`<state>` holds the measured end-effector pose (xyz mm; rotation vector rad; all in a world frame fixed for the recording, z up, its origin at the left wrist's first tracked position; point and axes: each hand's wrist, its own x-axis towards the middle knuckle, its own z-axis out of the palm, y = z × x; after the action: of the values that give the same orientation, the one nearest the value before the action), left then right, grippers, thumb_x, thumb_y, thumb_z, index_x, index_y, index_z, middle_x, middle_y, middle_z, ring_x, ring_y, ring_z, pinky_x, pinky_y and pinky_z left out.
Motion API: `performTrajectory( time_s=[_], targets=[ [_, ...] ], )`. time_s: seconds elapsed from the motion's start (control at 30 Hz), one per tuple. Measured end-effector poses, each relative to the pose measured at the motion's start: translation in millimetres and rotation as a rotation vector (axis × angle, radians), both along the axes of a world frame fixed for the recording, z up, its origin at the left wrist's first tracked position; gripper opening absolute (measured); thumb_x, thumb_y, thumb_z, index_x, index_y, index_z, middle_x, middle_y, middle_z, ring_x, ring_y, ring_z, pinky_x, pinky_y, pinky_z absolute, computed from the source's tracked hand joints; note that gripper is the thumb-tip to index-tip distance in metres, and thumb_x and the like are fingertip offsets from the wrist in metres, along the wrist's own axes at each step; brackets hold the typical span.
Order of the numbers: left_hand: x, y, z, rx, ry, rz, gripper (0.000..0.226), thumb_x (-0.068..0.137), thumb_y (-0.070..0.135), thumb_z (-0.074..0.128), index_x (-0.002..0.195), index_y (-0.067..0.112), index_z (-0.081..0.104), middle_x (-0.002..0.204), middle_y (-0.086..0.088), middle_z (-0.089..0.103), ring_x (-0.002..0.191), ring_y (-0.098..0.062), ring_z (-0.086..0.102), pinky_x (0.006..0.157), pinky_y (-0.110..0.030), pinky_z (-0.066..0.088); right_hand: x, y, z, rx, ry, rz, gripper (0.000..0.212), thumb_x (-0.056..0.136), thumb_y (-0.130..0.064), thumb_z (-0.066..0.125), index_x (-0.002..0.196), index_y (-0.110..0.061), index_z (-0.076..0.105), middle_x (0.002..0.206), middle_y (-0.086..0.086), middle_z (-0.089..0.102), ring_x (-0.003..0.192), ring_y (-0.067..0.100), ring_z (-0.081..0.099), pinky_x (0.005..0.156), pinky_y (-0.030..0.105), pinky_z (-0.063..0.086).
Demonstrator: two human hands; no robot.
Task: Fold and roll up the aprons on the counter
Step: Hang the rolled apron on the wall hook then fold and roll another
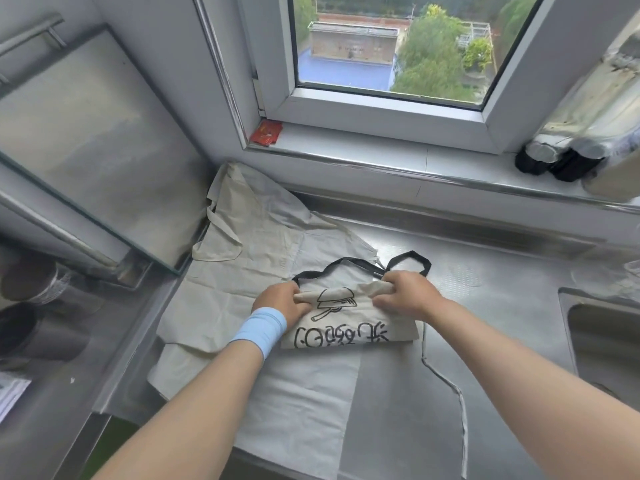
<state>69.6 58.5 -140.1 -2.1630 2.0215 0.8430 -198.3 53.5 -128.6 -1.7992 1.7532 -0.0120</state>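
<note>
A cream apron with black printing (349, 329) lies folded on the steel counter (485, 306), its black neck strap (408, 259) looping out behind. My left hand (282, 301) grips the left end of its upper fold, and my right hand (407, 294) grips the right end. The cloth bunches between my fingers. A thin tie string (460, 410) trails off to the right and toward me. A plain cream apron (256, 244) lies spread underneath and behind, reaching the back left corner.
A sink (602, 341) is set in the counter at the right. Two dark cylinders (557, 161) stand on the window sill at the back right, and a red packet (266, 132) lies on its left end. A steel cabinet door (86, 150) stands open on the left.
</note>
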Motion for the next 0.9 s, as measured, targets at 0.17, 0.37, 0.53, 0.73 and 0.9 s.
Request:
performTrajectory(
  time_s=[0.17,0.37,0.53,0.73,0.9],
  targets=[
    [-37.2,17.7,-14.7,-0.468,-0.331,-0.256,0.025,0.075,0.023,0.064,0.099,0.024,0.059,0.105,-0.004,0.055,0.093,-0.028,0.052,0.083,-0.041,0.039,4.6,2.5,-18.8,-0.073,0.135,-0.002,0.007,0.079,-0.034,0.051,0.081,-0.028,0.054,0.088,-0.007,0.061,0.081,0.021,0.06,0.064,0.03,0.044],
    [-70.1,25.0,-9.7,-0.348,-0.472,-0.331,0.036,0.081,0.014,0.045,0.113,0.022,0.059,0.147,-0.015,0.04,0.135,-0.042,0.034,0.104,-0.053,0.012,12.7,14.2,-35.1,-0.272,0.312,0.026,0.022,0.088,-0.035,0.055,0.102,-0.018,0.054,0.097,0.001,0.058,0.089,0.025,0.059,0.067,0.035,0.042],
    [-74.2,27.0,-37.0,-0.244,-0.288,-0.549,0.052,0.091,0.033,0.034,0.14,0.02,0.047,0.15,-0.005,0.042,0.139,-0.027,0.036,0.112,-0.048,0.028,27.2,28.1,-48.7,-0.63,0.421,0.163,0.029,0.09,-0.013,0.047,0.117,-0.011,0.058,0.122,0.015,0.055,0.11,0.037,0.053,0.089,0.045,0.043],
    [-57.2,25.6,-52.9,-0.163,-0.256,-0.615,0.076,0.082,0.049,-0.01,0.155,0.028,0.0,0.162,0.003,-0.009,0.149,-0.019,-0.01,0.118,-0.05,-0.008,42.3,49.1,-71.5,-0.286,0.251,0.231,0.063,0.098,-0.043,0.02,0.156,-0.018,0.022,0.163,0.009,0.009,0.151,0.027,0.01,0.119,0.046,0.003],
    [-15.8,17.1,-60.7,-0.199,-0.219,-0.556,0.075,0.083,0.047,-0.006,0.154,0.028,0.003,0.162,0.002,-0.009,0.149,-0.019,-0.007,0.121,-0.047,0.003,30.2,50.0,-74.9,-0.213,0.235,0.17,0.069,0.091,-0.051,0.002,0.156,-0.032,-0.005,0.161,-0.002,-0.02,0.148,0.015,-0.023,0.121,0.037,-0.012]
  ],
)
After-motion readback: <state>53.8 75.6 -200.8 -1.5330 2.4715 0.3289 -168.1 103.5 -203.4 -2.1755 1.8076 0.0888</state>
